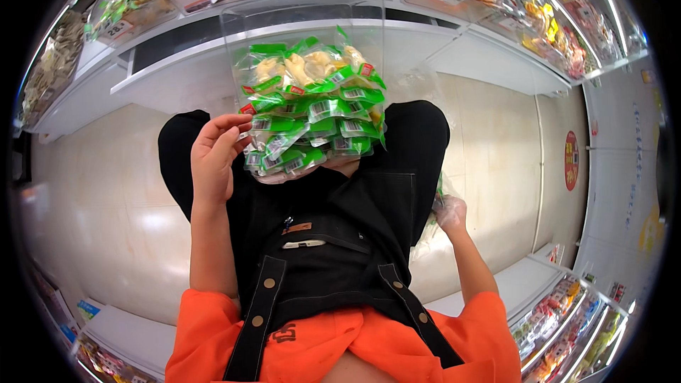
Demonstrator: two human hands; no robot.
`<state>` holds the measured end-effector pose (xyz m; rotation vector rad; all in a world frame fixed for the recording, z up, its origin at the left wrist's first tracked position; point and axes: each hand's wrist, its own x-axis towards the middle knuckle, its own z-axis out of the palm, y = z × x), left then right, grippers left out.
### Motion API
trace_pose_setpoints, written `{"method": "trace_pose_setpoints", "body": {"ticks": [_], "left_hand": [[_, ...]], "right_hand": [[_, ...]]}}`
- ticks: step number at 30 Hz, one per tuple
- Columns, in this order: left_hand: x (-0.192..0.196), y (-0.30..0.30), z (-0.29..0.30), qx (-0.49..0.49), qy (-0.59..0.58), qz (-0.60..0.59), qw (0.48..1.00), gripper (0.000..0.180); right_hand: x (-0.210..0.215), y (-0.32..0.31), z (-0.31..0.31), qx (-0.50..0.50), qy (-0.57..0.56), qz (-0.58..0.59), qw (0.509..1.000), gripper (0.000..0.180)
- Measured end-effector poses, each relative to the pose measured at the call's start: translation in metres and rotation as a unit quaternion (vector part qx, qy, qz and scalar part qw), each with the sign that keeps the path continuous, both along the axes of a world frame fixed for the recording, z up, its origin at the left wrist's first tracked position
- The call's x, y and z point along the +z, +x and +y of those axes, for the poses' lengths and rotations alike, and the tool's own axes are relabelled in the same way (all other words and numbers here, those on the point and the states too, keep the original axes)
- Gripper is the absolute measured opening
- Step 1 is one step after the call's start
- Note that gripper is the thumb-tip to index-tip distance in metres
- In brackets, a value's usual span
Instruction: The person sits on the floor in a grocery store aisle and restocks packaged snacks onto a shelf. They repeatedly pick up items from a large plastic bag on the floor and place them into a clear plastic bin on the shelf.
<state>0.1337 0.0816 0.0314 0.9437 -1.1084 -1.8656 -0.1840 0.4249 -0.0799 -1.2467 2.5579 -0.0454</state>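
At the far left, packed food (128,0) fills the shelf (92,81), which curves up and across in front of me. Below it lies the pale floor (106,191), then my left knee (179,149), bent in black trousers. My left hand (216,147) is raised beside that knee, fingers loosely curled with the tips at the packets' left edge; I cannot tell whether they grip anything. The green and clear packets (319,110) are stacked in rows in front of my lap, between my knees, in a clear plastic box (233,28). Below them is my black apron (333,213), over an orange shirt (340,337). My right hand (450,214), well apart from the left, is low outside my right knee (425,124), touching clear plastic (424,242); I cannot tell how its fingers close. Farther right are a red oval sign (571,161) and more shelves of bright packages (553,333)
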Motion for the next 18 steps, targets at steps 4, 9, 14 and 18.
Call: {"method": "trace_pose_setpoints", "body": {"ticks": [4,9,14,18], "left_hand": [[-0.008,-0.003,0.005,-0.014,0.002,0.005,1.000,0.020],[-0.002,0.001,0.003,-0.029,-0.023,0.001,0.999,0.020],[0.002,-0.008,0.012,-0.039,0.004,0.041,0.998,0.019],[0.005,-0.014,0.025,-0.092,-0.002,0.034,0.995,0.021]], "right_hand": [[0.066,0.036,-0.005,-0.101,-0.061,0.043,0.992,0.022],[0.131,0.040,0.008,-0.187,-0.095,-0.022,0.978,0.014],[0.162,0.035,0.019,-0.216,-0.067,-0.076,0.971,0.011],[0.196,0.034,0.026,-0.247,-0.104,-0.148,0.952,0.010]]}}
